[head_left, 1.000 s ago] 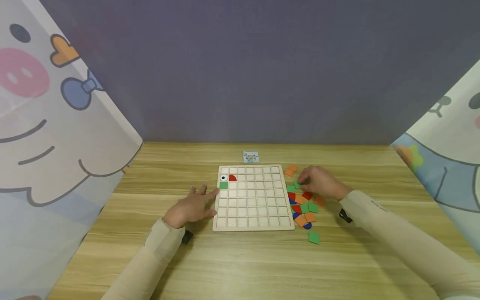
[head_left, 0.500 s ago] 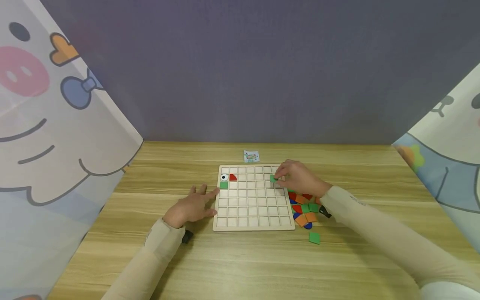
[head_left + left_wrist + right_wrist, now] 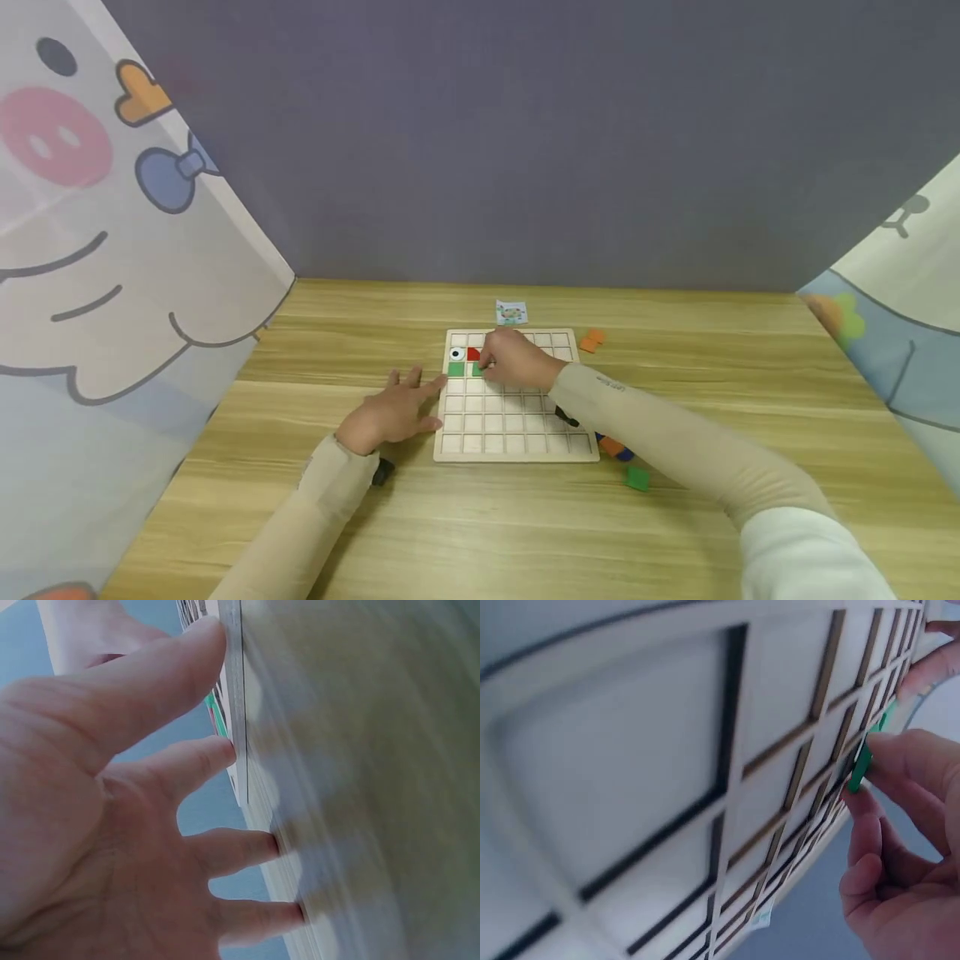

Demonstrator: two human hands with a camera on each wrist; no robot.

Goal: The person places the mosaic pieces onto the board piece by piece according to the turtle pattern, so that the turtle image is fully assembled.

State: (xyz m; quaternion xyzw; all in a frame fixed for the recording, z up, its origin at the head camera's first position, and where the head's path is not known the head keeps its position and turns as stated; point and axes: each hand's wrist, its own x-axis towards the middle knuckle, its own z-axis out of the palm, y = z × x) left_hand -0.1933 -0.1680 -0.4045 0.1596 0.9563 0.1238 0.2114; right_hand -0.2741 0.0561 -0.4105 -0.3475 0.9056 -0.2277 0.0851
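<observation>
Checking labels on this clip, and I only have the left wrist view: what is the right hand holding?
Observer: The right hand pinches a green tile between its fingers.
Reviewer: My view cuts off past the board. What lies just beyond its far edge?
Observer: A small printed card lies on the table beyond the board; its picture is too small to make out.
Reviewer: And which loose piece is nearest the person?
Observer: A green square, on the table to the right of the board's near corner, apart from the other visible pieces.
</observation>
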